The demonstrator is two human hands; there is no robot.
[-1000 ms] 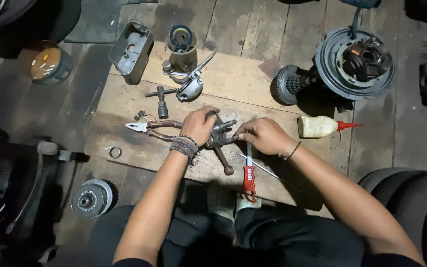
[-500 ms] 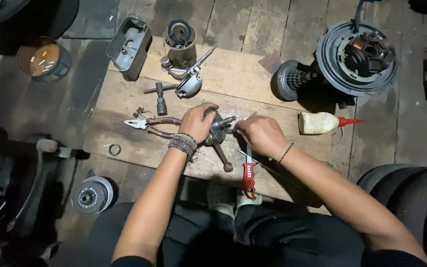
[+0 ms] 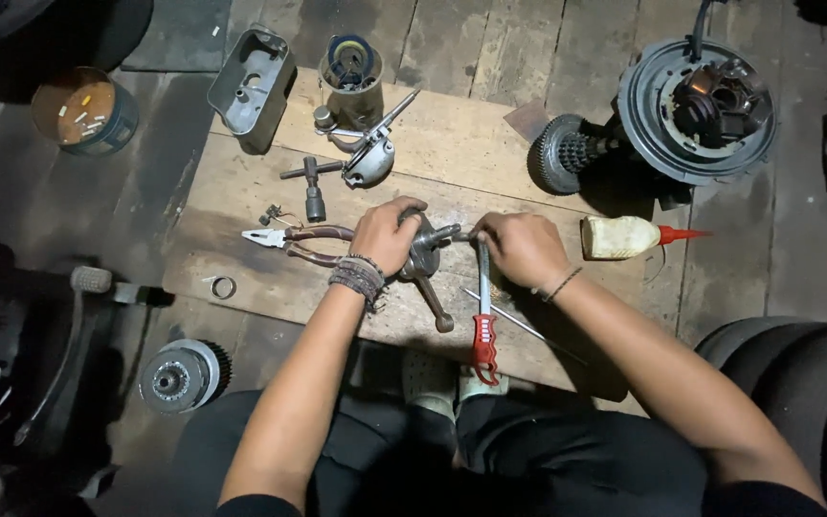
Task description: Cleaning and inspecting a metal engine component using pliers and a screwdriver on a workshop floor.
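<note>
Left hand (image 3: 387, 233) closed over the round body of a metal crank part (image 3: 425, 251), fingers curled tight around it, near the middle of the wooden board (image 3: 490, 144); right hand (image 3: 521, 247) folded around the shaft end of the same part, beside the upper end of a red-handled tool (image 3: 483, 316) that lies under the hand.

Possible trouble: slipping of the greasy-looking part out of both grips; rolling toward the near edge of the board and down to the lap; catching of the rod on the red-handled tool; pinching of fingers between shaft and tool.

Little free room around: pliers (image 3: 291, 237) just left of the wrist; glue bottle (image 3: 624, 236) close on the right; more open board behind, before the small carburettor-like piece (image 3: 366, 158).
</note>
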